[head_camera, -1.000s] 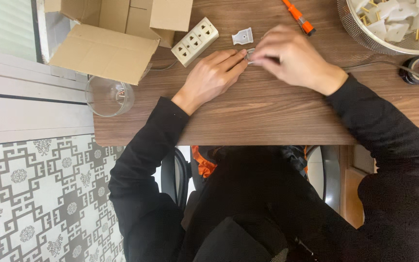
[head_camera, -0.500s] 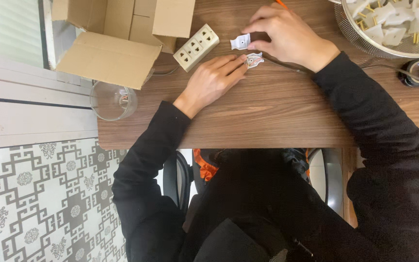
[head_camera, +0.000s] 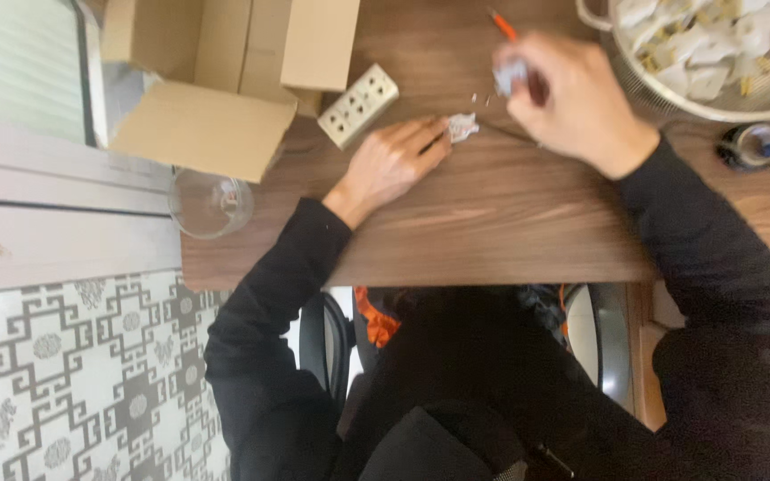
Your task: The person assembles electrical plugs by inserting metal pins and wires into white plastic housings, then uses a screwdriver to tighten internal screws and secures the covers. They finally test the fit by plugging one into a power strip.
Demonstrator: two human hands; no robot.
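My left hand lies flat on the wooden table, its fingertips resting on a small white plastic part. My right hand is raised farther back and right, fingers closed around another small white part; this hand is blurred. An orange-handled screwdriver lies just behind the right hand. A cream socket strip sits left of the left hand's fingers. Tiny screws lie between the two hands.
An open cardboard box stands at the back left. A clear glass sits at the table's left front corner. A metal bowl of white parts is at the back right, a tape roll beside it.
My right hand has moved right and away from the left hand, carrying a small white part. The left hand stays on the other white part. The camera view has shifted.
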